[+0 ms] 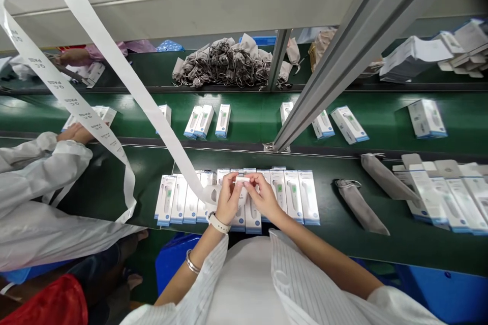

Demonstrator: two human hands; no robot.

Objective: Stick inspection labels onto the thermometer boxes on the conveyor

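Observation:
Both hands meet over a row of white and blue boxes (293,195) on the green work surface. My left hand (227,198), with a white watch at the wrist, pinches one end of a small white piece (242,181). The fingertips of my right hand (262,197) close on its other end. Below the fingers hangs a bit of white label strip with dark print. A long white label strip (152,111) comes down from the upper left and ends beside my left hand.
Boxes (223,121) lie on the green conveyor (251,111) beyond. A slanted metal post (343,56) stands right of centre. Grey pouches (360,205) and more boxes (453,203) are at the right. A co-worker's hands (78,133) touch boxes at the left.

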